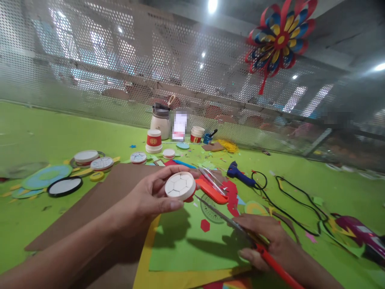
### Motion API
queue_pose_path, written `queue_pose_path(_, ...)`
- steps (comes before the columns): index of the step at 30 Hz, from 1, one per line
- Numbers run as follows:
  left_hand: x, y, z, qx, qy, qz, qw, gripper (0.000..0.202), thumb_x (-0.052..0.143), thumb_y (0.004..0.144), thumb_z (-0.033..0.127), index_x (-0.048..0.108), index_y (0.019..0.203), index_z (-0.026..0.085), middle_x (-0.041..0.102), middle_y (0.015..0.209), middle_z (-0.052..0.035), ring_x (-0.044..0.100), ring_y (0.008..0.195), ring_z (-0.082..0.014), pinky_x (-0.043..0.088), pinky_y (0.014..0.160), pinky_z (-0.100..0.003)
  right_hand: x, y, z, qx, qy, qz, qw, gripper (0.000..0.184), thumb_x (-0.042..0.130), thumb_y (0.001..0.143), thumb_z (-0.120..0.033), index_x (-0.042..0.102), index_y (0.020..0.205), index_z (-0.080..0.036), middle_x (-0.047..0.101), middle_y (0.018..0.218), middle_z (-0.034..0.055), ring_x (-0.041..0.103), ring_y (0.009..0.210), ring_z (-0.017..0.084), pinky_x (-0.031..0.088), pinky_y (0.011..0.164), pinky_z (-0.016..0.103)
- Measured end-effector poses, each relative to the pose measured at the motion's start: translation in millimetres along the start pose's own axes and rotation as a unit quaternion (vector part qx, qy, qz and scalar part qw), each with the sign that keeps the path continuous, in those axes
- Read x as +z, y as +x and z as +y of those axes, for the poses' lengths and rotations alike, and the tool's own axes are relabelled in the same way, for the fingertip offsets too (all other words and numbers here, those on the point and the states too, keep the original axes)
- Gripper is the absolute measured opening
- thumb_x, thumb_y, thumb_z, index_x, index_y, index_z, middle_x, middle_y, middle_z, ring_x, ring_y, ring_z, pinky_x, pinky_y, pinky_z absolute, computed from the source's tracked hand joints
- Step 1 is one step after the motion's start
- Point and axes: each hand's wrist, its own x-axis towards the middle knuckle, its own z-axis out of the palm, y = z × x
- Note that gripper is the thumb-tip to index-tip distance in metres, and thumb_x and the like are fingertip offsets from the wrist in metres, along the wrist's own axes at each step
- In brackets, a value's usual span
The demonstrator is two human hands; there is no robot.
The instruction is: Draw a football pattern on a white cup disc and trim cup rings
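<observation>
My left hand (pixel 152 188) is closed around a short white paper-cup bottom (pixel 179 185), its face tilted toward me. Thin dark lines form a hexagon pattern on that face, and red shows along its side. Scissors (pixel 237 224) with red handles rest in my right hand (pixel 267 237), their blades pointing up and left toward the cup bottom. The blade tip appears near its lower right edge; I cannot tell whether they touch. Beneath, a red hexagon (pixel 205 225) lies on a green sheet (pixel 180 257) beside a printed round pattern.
An orange utility knife (pixel 212 192) lies among red paper scraps (pixel 231 196). Behind them sits a blue glue gun (pixel 240 174) with a looping black cord. More cup bottoms (pixel 102 163), paper cups (pixel 154 140), a jug (pixel 160 122) and a phone (pixel 180 125) occupy the green table.
</observation>
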Motion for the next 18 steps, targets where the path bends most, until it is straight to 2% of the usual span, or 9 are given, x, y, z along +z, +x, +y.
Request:
queue_pose_path(5, -0.8, -1.5, -3.9, -0.002, -0.048, 0.004, 0.999, 0.065, 0.090, 0.075, 0.019, 0.069, 0.136, 0.025, 0.067, 0.145, -0.0132, 0.071, 0.119, -0.0275, 0.059, 0.096, -0.031, -3.7, 3.6, -5.9, 0.017, 0.044, -0.023, 0.999, 0.054, 0.070, 0.088, -0.059, 0.078, 0.121, -0.018, 0.080, 0.111, 0.0146, 0.076, 0.098, 0.031, 0.061, 0.086, 0.039)
queue_pose_path(9, -0.8, -2.0, -5.8, -0.002, -0.063, -0.022, 0.998, 0.062, 0.085, 0.082, 0.021, 0.066, 0.141, 0.024, 0.068, 0.143, -0.0136, 0.071, 0.120, -0.0277, 0.060, 0.094, -0.030, -4.6, 5.7, -10.3, 0.003, 0.106, -0.033, 0.994, 0.062, 0.065, 0.087, -0.072, 0.078, 0.120, -0.021, 0.080, 0.106, 0.0108, 0.075, 0.094, 0.029, 0.060, 0.079, 0.033)
queue_pose_path(15, -0.8, -2.1, -7.8, -0.009, -0.061, -0.016, 0.998, 0.063, 0.084, 0.082, 0.022, 0.065, 0.142, 0.024, 0.064, 0.148, -0.0146, 0.068, 0.125, -0.0306, 0.059, 0.094, -0.033, -4.2, 4.6, -11.9, 0.002, 0.148, -0.037, 0.988, 0.064, 0.063, 0.087, -0.075, 0.078, 0.122, -0.025, 0.077, 0.099, 0.0065, 0.071, 0.084, 0.023, 0.057, 0.074, 0.027)
queue_pose_path(18, 0.4, -1.8, -7.8, -0.013, -0.058, -0.009, 0.998, 0.064, 0.086, 0.080, 0.021, 0.066, 0.141, 0.024, 0.062, 0.150, -0.0155, 0.067, 0.126, -0.0328, 0.057, 0.098, -0.036, -3.4, 3.6, -10.1, -0.001, 0.159, -0.043, 0.986, 0.066, 0.061, 0.088, -0.076, 0.075, 0.128, -0.025, 0.076, 0.107, 0.0077, 0.071, 0.090, 0.025, 0.058, 0.076, 0.028)
